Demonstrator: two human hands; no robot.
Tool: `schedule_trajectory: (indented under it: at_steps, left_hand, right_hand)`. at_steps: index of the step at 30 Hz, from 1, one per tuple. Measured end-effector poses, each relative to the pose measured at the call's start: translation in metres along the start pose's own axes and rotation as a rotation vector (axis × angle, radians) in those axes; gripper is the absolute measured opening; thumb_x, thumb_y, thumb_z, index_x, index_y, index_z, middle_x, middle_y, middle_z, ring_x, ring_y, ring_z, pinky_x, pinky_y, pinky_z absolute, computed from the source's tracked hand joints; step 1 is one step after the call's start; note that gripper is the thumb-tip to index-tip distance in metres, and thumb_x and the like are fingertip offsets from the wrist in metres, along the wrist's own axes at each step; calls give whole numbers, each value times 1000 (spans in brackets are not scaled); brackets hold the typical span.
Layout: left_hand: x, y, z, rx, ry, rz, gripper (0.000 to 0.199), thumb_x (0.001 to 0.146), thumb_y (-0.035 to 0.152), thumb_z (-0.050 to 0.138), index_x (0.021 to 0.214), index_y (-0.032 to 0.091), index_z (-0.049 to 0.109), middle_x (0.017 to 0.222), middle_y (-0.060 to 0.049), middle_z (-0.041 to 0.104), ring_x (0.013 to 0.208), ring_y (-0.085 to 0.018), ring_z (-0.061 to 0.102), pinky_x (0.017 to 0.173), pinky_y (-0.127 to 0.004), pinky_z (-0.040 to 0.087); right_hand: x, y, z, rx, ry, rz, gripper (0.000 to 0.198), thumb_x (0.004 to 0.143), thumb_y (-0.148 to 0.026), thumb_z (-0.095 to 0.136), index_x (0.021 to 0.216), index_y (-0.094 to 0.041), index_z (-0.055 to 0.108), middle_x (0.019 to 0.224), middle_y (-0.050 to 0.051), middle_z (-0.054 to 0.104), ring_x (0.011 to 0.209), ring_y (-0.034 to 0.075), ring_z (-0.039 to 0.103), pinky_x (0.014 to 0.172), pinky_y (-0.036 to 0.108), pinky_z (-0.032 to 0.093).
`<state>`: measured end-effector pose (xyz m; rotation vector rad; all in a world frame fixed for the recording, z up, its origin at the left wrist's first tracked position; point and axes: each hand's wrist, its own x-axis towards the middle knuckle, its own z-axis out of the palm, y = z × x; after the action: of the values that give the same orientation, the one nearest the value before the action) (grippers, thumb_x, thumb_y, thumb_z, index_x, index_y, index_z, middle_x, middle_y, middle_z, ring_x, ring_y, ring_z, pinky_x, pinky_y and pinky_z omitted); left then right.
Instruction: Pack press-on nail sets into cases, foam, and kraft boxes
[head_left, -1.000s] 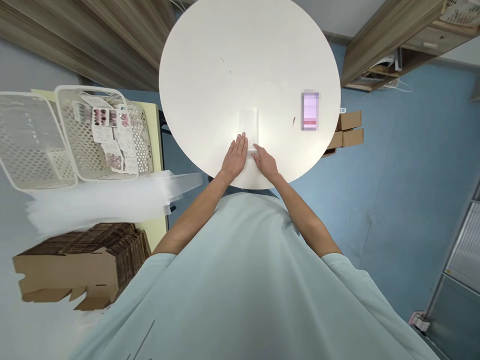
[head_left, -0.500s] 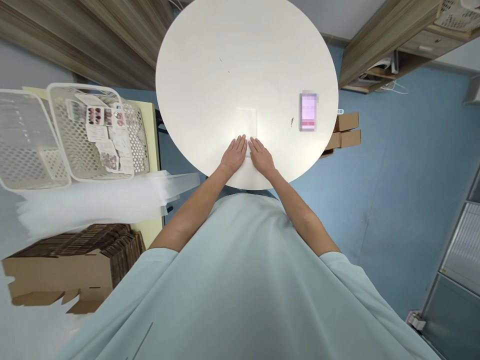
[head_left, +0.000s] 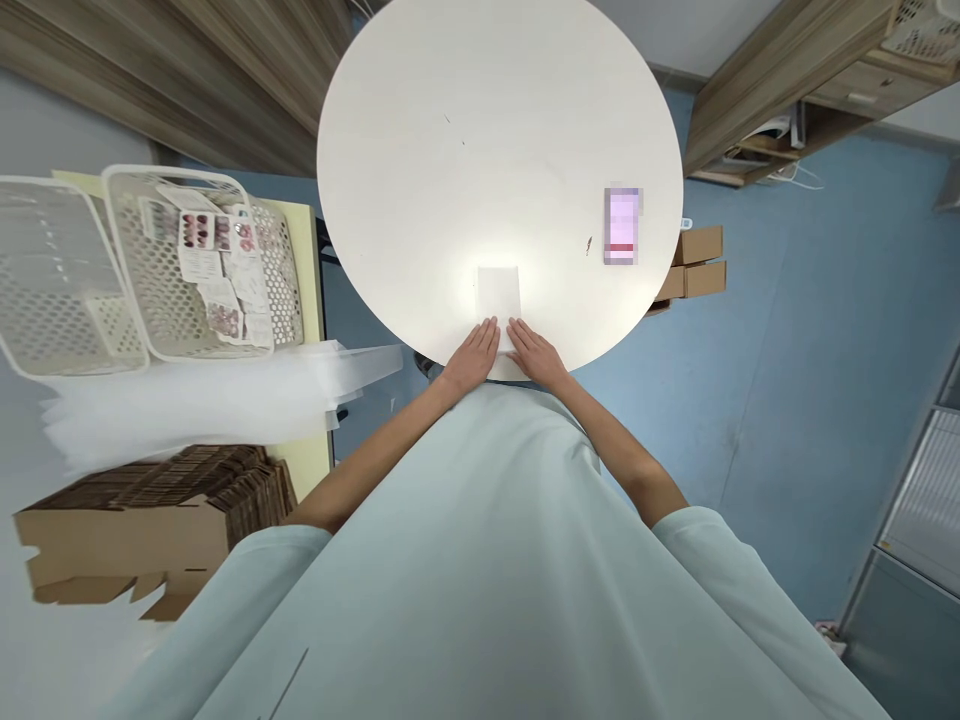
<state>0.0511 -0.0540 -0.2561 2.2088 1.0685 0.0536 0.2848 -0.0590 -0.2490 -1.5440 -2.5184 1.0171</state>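
The packet (head_left: 498,290) and tabletop (head_left: 405,200) look smooth, the basket (head_left: 286,275) plastic, the cartons (head_left: 127,540) matt cardboard, the shirt (head_left: 495,560) cloth.

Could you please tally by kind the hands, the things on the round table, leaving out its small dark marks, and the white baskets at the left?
Hands: 2 (left hand, right hand)
Flat white rectangular piece: 1
Phone, pixelated: 1
White baskets: 2
Total: 6

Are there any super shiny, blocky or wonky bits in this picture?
In the head view, the table shines brightest around the pale sheet; also in the head view, what looks like a phone shows as coarse squares, hiding its details; toward the head view's upper right, the cabinet looks stretched and slanted.
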Motion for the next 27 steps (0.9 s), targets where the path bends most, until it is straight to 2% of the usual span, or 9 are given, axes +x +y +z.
schedule_trajectory:
  at_steps: [4, 8, 10, 12, 15, 20, 24, 27]
  left_hand:
    - [-15, 12, 2, -12, 19, -51, 68, 107, 6, 23, 172, -8, 37, 180, -34, 32, 175, -35, 23, 143, -63, 28]
    - [-7, 7, -10, -5, 49, -105, 70, 106, 4, 21, 174, -4, 36, 182, -30, 34, 175, -32, 25, 144, -58, 27]
    - [4, 2, -20, 5, 66, -120, 71, 107, 6, 24, 177, -2, 30, 185, -27, 29, 177, -31, 19, 144, -59, 24]
    - [18, -1, -29, 22, 79, -139, 72, 110, 14, 32, 179, -2, 23, 188, -27, 18, 178, -32, 9, 145, -60, 18]
    - [37, -4, -37, 39, 81, -178, 79, 110, 23, 41, 180, -4, 15, 189, -26, 6, 178, -34, -2, 146, -62, 11]
    - [54, -9, -36, -8, 53, -195, 76, 108, 17, 29, 181, -1, 17, 190, -24, 10, 179, -31, 1, 145, -65, 8]
    - [56, -12, -32, -30, 35, -188, 74, 107, 13, 22, 180, -2, 23, 189, -25, 17, 179, -31, 4, 145, -67, 8]
    - [56, -12, -31, -12, 6, -188, 75, 109, 22, 34, 179, -4, 23, 189, -26, 14, 179, -34, 4, 145, -66, 8]
  right_hand:
    - [-10, -3, -5, 40, -20, 27, 59, 120, -41, 45, 171, -14, 52, 180, 17, 46, 169, 31, 44, 133, 52, 49]
    - [6, -4, -22, 74, 1, 74, 53, 122, -45, 43, 162, -17, 63, 164, 16, 66, 153, 31, 62, 128, 49, 53]
    - [17, -4, -30, 87, 10, 137, 53, 122, -47, 41, 161, -19, 64, 152, 16, 75, 141, 31, 70, 121, 47, 58]
    - [28, -3, -35, 94, 35, 201, 55, 122, -49, 40, 163, -19, 61, 148, 15, 77, 137, 32, 71, 116, 48, 61]
    - [41, 0, -36, 95, 108, 227, 61, 121, -51, 39, 172, -20, 53, 163, 15, 66, 149, 33, 62, 123, 52, 57]
    - [56, 2, -21, 35, 152, 232, 63, 122, -45, 29, 178, -19, 42, 186, 13, 37, 174, 30, 33, 137, 56, 42]
    - [61, 3, -11, -3, 134, 182, 60, 122, -29, 25, 179, -19, 40, 187, 9, 34, 178, 24, 21, 142, 52, 32]
    - [61, 5, -12, -1, 99, 126, 63, 117, -15, 23, 178, -17, 41, 186, 9, 37, 177, 21, 24, 144, 49, 30]
